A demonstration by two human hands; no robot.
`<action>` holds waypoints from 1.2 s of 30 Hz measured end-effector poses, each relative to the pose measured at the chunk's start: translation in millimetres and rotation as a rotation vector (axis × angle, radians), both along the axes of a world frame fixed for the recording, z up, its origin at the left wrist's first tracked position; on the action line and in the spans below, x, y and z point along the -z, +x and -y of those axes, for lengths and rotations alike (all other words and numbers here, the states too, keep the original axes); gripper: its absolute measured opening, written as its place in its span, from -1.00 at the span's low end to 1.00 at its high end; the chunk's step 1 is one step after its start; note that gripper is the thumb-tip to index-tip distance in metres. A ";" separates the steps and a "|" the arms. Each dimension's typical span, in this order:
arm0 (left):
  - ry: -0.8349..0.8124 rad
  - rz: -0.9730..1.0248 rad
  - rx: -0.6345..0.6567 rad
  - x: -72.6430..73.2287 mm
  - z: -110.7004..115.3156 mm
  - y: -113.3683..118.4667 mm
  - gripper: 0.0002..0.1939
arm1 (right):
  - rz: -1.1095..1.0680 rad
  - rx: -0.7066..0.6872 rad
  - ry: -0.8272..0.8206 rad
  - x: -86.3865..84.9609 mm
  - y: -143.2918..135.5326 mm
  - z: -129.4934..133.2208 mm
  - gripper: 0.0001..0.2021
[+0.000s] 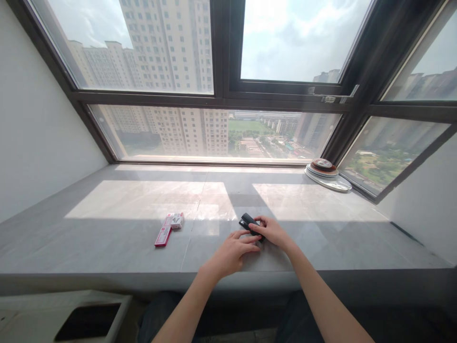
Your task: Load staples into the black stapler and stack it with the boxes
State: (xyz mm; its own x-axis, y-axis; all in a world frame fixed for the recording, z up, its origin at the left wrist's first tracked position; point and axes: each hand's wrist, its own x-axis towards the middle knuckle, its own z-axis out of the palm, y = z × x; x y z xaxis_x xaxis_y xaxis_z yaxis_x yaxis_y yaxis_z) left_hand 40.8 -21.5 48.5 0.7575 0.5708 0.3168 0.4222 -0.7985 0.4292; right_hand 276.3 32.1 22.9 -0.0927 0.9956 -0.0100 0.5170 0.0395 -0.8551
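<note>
A black stapler (246, 220) lies slantwise on the grey stone sill, its front end pointing away to the left. My right hand (272, 232) grips its rear part from the right, thumb on the near side and fingers over the far side. Just to the left of it, my left hand (232, 251) has its fingers stretched out and apart, their tips at the stapler's near side. Whether those tips press on it cannot be made out. Part of the stapler is hidden under my fingers.
A flat pink-and-white box (163, 236) lies left of my hands, with a small white box (177, 220) at its far end. Stacked plates (326, 170) stand in the far right corner. Windows bound the sill (107, 238) at the back; its front edge is near me.
</note>
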 end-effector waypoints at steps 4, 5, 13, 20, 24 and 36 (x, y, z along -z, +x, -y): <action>-0.116 -0.032 -0.213 -2.7 -8.8 -33.6 -0.32 | -0.164 0.089 -0.022 8.8 -2.2 21.9 -0.38; -0.153 -0.022 -0.270 -2.4 -10.1 -44.4 -0.32 | -0.207 0.091 -0.049 9.5 -4.4 28.0 -0.37; -0.277 0.106 -0.344 9.8 -9.7 -48.6 -0.09 | -0.229 0.067 -0.007 7.0 -47.5 54.4 -0.39; -0.215 0.098 -0.370 10.7 -7.8 -48.8 -0.17 | -0.171 0.112 0.058 7.8 -61.4 55.2 -0.41; 0.071 0.143 -0.942 16.8 -2.7 -103.0 -0.50 | -0.172 0.127 0.040 14.6 -58.6 54.5 -0.40; 0.021 -0.221 -1.259 62.6 24.2 -147.7 -0.32 | -0.149 0.145 0.046 20.0 -58.9 52.3 -0.42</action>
State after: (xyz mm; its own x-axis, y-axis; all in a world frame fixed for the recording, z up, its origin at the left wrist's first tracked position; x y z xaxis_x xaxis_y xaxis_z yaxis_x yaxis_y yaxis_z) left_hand -106.9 -45.7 -14.1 -0.2621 0.9261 0.2712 0.9492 0.1968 0.2454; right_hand 217.4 -20.2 2.8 0.0544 0.9978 0.0385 0.3881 0.0144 -0.9215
